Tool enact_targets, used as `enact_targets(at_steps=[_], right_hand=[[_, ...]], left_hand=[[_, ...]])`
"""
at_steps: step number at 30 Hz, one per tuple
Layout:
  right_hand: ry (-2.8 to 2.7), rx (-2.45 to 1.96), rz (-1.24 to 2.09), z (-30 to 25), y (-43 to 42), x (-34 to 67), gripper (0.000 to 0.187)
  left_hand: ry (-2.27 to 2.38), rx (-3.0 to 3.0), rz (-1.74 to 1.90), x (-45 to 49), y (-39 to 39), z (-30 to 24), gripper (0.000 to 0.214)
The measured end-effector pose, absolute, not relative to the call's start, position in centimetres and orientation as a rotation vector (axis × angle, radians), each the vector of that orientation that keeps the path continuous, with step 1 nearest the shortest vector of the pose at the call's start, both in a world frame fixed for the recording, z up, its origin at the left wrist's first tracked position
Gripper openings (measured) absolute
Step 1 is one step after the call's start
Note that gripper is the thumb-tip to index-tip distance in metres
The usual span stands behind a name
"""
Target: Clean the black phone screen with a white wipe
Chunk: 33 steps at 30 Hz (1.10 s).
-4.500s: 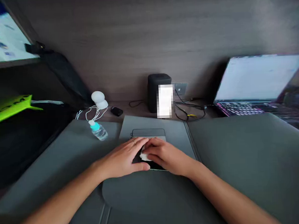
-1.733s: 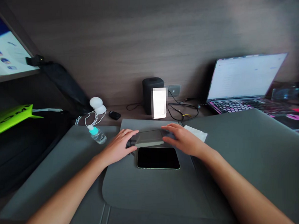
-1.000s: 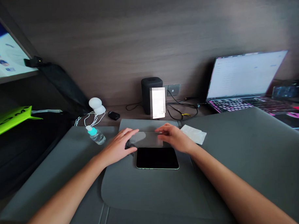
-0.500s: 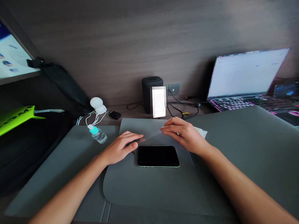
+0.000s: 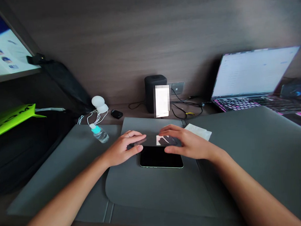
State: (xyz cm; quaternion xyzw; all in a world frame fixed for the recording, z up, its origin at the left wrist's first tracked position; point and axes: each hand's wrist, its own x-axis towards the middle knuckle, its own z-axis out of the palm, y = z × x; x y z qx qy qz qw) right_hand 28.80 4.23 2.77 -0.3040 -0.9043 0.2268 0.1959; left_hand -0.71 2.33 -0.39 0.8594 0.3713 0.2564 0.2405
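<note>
A black-screened phone (image 5: 157, 158) lies flat on the grey desk mat, long side toward me. Just beyond and partly over its far edge is a clear, glossy screen protector (image 5: 163, 141), which mirrors a white patch. My left hand (image 5: 124, 146) grips the protector's left end, thumb at the near edge and fingers at the far edge. At the right end, my right hand (image 5: 188, 142) holds it likewise between thumb and fingers. Whether the protector touches the phone I cannot tell. A white wipe or paper packet (image 5: 199, 131) lies beyond my right hand.
The grey mat (image 5: 153, 188) covers the desk. Behind stand a small spray bottle (image 5: 100, 134), a white round device (image 5: 98, 103), a black fob (image 5: 116, 114), a dark speaker (image 5: 150, 96) with a blurred white card (image 5: 162, 101), cables (image 5: 190, 112), and an open laptop (image 5: 255, 73) at right.
The right end of the screen protector has come down and its face now reflects light. My right hand has gone from a raised pinch to a wider grip, lower and nearer the phone.
</note>
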Motion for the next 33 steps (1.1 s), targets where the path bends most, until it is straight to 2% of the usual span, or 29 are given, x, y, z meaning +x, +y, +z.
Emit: enact_targets(at_steps=[2, 6, 12, 16, 33], right_hand=[[-2.579, -0.883, 0.742, 2.8, 4.0, 28.6, 0.056], [-2.619, -0.915, 0.865, 2.5, 3.8, 28.4, 0.057], [-2.684, -1.119, 0.866, 2.2, 3.2, 28.2, 0.074], [-2.766, -1.152, 0.805, 2.1, 3.0, 28.0, 0.073], [-2.816, -1.089, 0.707, 1.2, 2.6, 27.4, 0.069]], left_hand=[[1.016, 2.392, 0.668, -0.5, 2.1, -0.3, 0.04], [0.997, 2.458, 0.591, -0.2, 1.7, -0.3, 0.043], [1.111, 2.463, 0.438, -0.1, 1.1, -0.5, 0.066], [1.125, 2.469, 0.415, 0.1, 0.9, -0.4, 0.071], [1.146, 2.493, 0.378, 0.1, 0.7, -0.1, 0.063]])
